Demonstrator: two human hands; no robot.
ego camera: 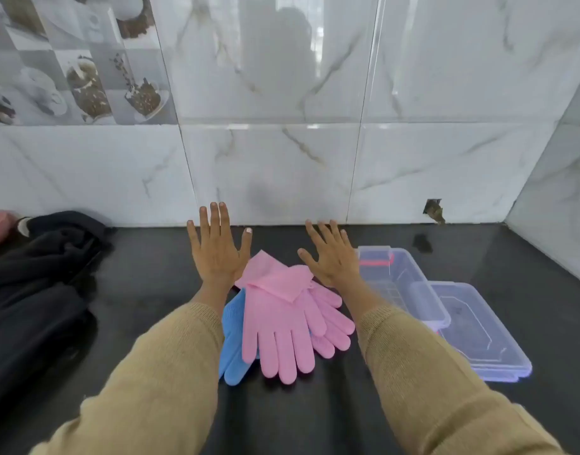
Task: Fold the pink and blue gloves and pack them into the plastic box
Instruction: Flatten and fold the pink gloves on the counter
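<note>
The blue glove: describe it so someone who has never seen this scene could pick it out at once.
On the dark counter below the marble-tiled wall, between the two outstretched arms, lies a pile of gloves. The blue glove sits at the pile's left edge, mostly covered by the pink gloves. It is the only blue thing there.

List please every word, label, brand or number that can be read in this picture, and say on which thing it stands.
None: no readable text shows.
Pink gloves, blue glove: no print visible.
Plastic box, its lid: no label visible.
Patterned wall tiles: pictures only, no words.
</note>
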